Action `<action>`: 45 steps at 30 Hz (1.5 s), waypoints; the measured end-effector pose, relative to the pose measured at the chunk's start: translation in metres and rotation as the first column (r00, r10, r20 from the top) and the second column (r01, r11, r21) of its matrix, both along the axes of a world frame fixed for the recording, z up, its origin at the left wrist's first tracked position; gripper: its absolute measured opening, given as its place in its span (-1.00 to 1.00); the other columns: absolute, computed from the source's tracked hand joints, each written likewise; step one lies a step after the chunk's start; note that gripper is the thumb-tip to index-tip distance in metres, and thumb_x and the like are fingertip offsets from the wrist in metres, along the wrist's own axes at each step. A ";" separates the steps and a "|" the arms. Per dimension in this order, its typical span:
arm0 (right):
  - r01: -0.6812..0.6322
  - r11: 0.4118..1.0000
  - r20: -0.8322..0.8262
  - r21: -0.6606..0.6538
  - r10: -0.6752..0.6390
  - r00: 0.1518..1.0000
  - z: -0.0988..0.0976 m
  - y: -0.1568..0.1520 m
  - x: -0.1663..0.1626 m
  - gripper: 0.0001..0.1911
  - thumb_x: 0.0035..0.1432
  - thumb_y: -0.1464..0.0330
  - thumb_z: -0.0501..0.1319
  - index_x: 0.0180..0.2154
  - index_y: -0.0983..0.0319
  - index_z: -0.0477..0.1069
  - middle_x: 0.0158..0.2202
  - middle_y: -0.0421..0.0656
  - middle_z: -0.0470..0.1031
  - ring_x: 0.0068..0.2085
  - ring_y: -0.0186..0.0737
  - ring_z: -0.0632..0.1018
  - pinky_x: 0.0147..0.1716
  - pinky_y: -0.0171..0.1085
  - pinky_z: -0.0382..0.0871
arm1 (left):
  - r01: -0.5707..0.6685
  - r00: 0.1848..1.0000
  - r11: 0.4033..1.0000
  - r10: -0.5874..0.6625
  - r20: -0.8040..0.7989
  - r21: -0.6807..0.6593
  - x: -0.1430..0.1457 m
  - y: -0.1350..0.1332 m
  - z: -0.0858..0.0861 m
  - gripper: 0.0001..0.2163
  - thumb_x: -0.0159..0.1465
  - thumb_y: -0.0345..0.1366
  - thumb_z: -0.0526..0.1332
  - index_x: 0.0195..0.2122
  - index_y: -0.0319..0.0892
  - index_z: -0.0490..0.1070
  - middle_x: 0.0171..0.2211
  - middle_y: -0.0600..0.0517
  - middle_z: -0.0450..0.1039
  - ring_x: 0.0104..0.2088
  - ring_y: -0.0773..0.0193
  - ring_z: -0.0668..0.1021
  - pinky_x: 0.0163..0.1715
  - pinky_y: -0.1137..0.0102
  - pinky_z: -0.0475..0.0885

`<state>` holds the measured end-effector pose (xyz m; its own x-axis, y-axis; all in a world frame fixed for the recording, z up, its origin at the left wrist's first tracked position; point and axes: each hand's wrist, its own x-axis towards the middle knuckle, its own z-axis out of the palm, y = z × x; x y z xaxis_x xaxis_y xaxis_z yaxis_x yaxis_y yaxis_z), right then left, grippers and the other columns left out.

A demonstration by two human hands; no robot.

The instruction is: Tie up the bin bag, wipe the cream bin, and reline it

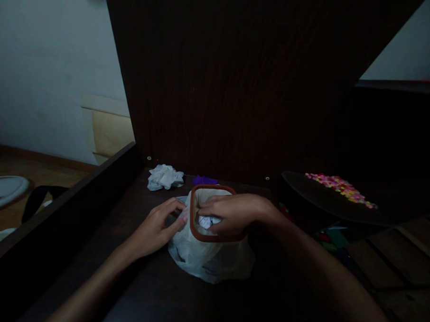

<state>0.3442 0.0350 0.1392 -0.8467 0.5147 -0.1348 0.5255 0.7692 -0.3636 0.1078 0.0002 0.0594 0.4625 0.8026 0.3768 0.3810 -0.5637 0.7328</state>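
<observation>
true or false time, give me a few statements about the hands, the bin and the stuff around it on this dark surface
1. The right hand lies across the opening of the red-rimmed bin. True.
2. The left hand holds the purple thing. False: it rests on the white bag beside the rim; the purple thing lies behind the bin, untouched.
3. A crumpled white wad lies behind the bin. True.
4. The colourful bits sit on the white plate. False: they lie on a dark tray at the right.

The red-rimmed bin is overlaid by the right hand. Its white bag is touched by the left hand.
</observation>
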 end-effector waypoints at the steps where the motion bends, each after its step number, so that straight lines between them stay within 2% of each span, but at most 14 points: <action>1: -0.052 0.998 0.007 -0.047 0.052 0.999 0.014 -0.004 0.008 -0.79 0.22 0.32 0.32 -0.10 0.14 0.62 -0.04 -0.18 0.67 -0.02 -0.08 0.64 0.04 -0.17 0.49 | -0.017 1.000 1.000 0.017 0.008 -0.004 -0.003 0.000 0.001 -0.78 0.45 -0.12 0.14 -0.11 -0.14 0.47 -0.13 -0.04 0.56 -0.10 0.13 0.59 -0.02 0.27 0.50; 3: -0.037 0.998 -0.055 -0.055 0.033 0.998 0.038 -0.012 0.027 -0.68 0.37 0.29 0.20 0.08 0.17 0.55 0.15 -0.11 0.58 0.18 -0.06 0.55 0.22 -0.09 0.37 | -0.057 0.998 0.998 0.058 0.031 -0.030 -0.010 -0.002 0.002 -0.74 0.45 -0.09 0.15 0.02 -0.11 0.44 0.01 -0.06 0.55 0.02 0.08 0.58 0.08 0.22 0.49; 6: 0.180 0.983 -0.245 -0.029 -0.182 0.952 0.047 -0.023 0.061 -0.57 0.40 0.15 0.17 0.22 0.10 0.45 0.26 -0.09 0.48 0.28 -0.05 0.45 0.30 0.00 0.27 | -0.052 0.996 0.992 0.060 0.068 -0.115 -0.019 -0.006 -0.002 -0.57 0.43 0.01 0.14 0.25 -0.03 0.29 0.25 -0.09 0.41 0.23 -0.04 0.48 0.21 0.11 0.45; 9: 0.295 0.913 -0.430 -0.281 -0.394 0.812 0.017 -0.033 0.087 0.08 0.11 -0.10 0.36 0.47 0.06 -0.07 0.50 0.01 0.00 0.46 0.06 0.16 0.37 0.10 0.13 | 0.056 0.998 0.979 -0.050 0.037 -0.195 -0.021 -0.010 -0.015 -0.20 0.32 0.17 0.23 0.46 -0.03 -0.05 0.45 -0.21 0.09 0.40 -0.20 0.27 0.32 -0.07 0.31; 11: 0.330 0.859 -0.404 -0.391 -0.482 0.777 -0.013 -0.040 0.092 0.61 -0.32 -0.15 0.55 0.50 0.09 -0.41 0.54 0.09 -0.34 0.51 0.17 -0.08 0.41 0.16 -0.01 | 0.108 0.993 0.968 -0.114 -0.016 -0.228 -0.018 -0.011 -0.026 0.10 0.17 0.26 0.33 0.51 -0.08 -0.30 0.50 -0.31 -0.11 0.46 -0.28 0.12 0.38 -0.17 0.15; 12: 0.369 0.836 -0.344 -0.406 -0.514 0.785 -0.028 -0.044 0.091 0.71 -0.43 -0.09 0.60 0.50 0.12 -0.44 0.54 0.12 -0.35 0.51 0.21 -0.11 0.42 0.16 -0.05 | 0.120 0.990 0.965 -0.133 -0.041 -0.234 -0.016 -0.011 -0.031 0.21 0.09 0.28 0.39 0.51 -0.09 -0.38 0.51 -0.34 -0.18 0.47 -0.31 0.06 0.39 -0.19 0.08; 14: 0.328 0.851 -0.300 -0.411 -0.466 0.833 -0.052 -0.053 0.084 0.69 -0.46 0.03 0.64 0.50 0.18 -0.35 0.53 0.14 -0.20 0.50 0.21 -0.03 0.42 0.12 -0.03 | 0.130 0.983 0.966 -0.155 -0.098 -0.225 -0.010 -0.011 -0.039 0.34 -0.05 0.23 0.49 0.51 -0.10 -0.43 0.50 -0.36 -0.16 0.47 -0.33 0.04 0.39 -0.21 0.04; 16: 0.356 0.860 -0.257 -0.366 -0.461 0.849 -0.068 -0.062 0.078 0.43 -0.34 0.08 0.61 0.47 0.16 -0.06 0.48 0.09 0.03 0.45 0.21 0.13 0.39 0.12 0.07 | 0.138 0.974 0.972 -0.168 -0.151 -0.191 -0.007 -0.010 -0.041 0.34 -0.07 0.11 0.56 0.51 -0.11 -0.37 0.47 -0.36 -0.03 0.44 -0.31 0.16 0.38 -0.17 0.12; 19: 0.558 0.789 -0.162 -0.258 -0.604 0.780 -0.079 -0.071 0.078 -0.33 0.01 0.14 0.44 0.16 0.18 0.46 0.21 0.05 0.47 0.23 0.20 0.45 0.20 0.10 0.32 | 0.118 0.966 0.981 -0.149 -0.212 -0.154 -0.009 -0.008 -0.039 0.02 0.11 -0.12 0.48 0.48 -0.10 -0.10 0.35 -0.26 0.27 0.30 -0.18 0.42 0.29 -0.03 0.35; 22: 0.650 0.738 -0.210 -0.181 -0.675 0.707 -0.080 -0.073 0.088 -0.80 0.20 0.23 0.24 -0.26 0.18 0.59 -0.18 -0.04 0.62 -0.06 0.06 0.57 -0.02 -0.04 0.40 | 0.061 0.953 0.991 -0.094 -0.287 -0.122 -0.018 -0.006 -0.033 -0.43 0.24 -0.27 0.32 0.29 -0.06 0.32 0.14 -0.12 0.54 0.11 -0.07 0.59 0.14 0.10 0.50; 27: 0.678 0.701 -0.350 -0.223 -0.707 0.615 -0.082 -0.074 0.100 -0.72 0.28 0.20 0.11 -0.39 0.19 0.46 -0.46 -0.19 0.48 -0.38 -0.19 0.49 -0.35 -0.25 0.32 | -0.017 0.935 0.999 0.005 -0.356 -0.030 -0.025 -0.008 -0.026 -0.77 0.27 -0.29 0.18 -0.12 -0.13 0.58 -0.13 -0.09 0.64 -0.08 0.01 0.64 -0.02 0.22 0.53; 33: 0.610 0.563 -0.466 -0.557 -0.820 0.332 -0.104 -0.086 0.092 -0.65 0.25 0.01 0.11 -0.26 0.16 0.37 -0.50 -0.26 0.48 -0.59 -0.24 0.49 -0.66 -0.34 0.25 | -0.371 0.918 0.927 0.356 -0.174 -0.061 -0.021 -0.040 -0.035 -0.64 0.35 -0.05 0.07 0.04 -0.13 0.40 -0.27 -0.03 0.62 -0.35 0.07 0.63 -0.29 0.23 0.54; 40: 0.401 0.514 -0.571 -0.759 -0.821 -0.028 -0.120 -0.088 0.069 -0.63 0.06 0.13 0.27 -0.13 0.16 0.52 -0.16 -0.08 0.64 -0.12 -0.03 0.63 -0.17 -0.15 0.50 | -0.197 0.949 0.871 0.284 0.134 -0.450 0.014 -0.080 -0.046 -0.24 0.29 0.10 0.23 0.42 -0.06 0.00 0.34 -0.19 0.31 0.28 -0.13 0.46 0.28 0.00 0.34; 45: 0.298 0.536 -0.604 -0.790 -0.762 -0.232 -0.126 -0.081 0.042 -0.54 0.05 0.08 0.24 -0.04 0.12 0.48 0.07 -0.07 0.58 0.16 0.02 0.53 0.16 -0.04 0.38 | -0.133 0.773 0.809 0.446 0.451 -0.572 0.044 -0.073 -0.050 -0.21 0.21 0.09 0.32 0.37 -0.14 0.12 0.35 -0.19 0.32 0.33 -0.13 0.39 0.29 0.08 0.34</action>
<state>0.3861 -0.0457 0.0131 0.2250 0.9701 0.0911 -0.2298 0.1437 -0.9626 0.1522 -0.0726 0.0095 0.0171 0.9998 0.0075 -0.0847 -0.0061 0.9964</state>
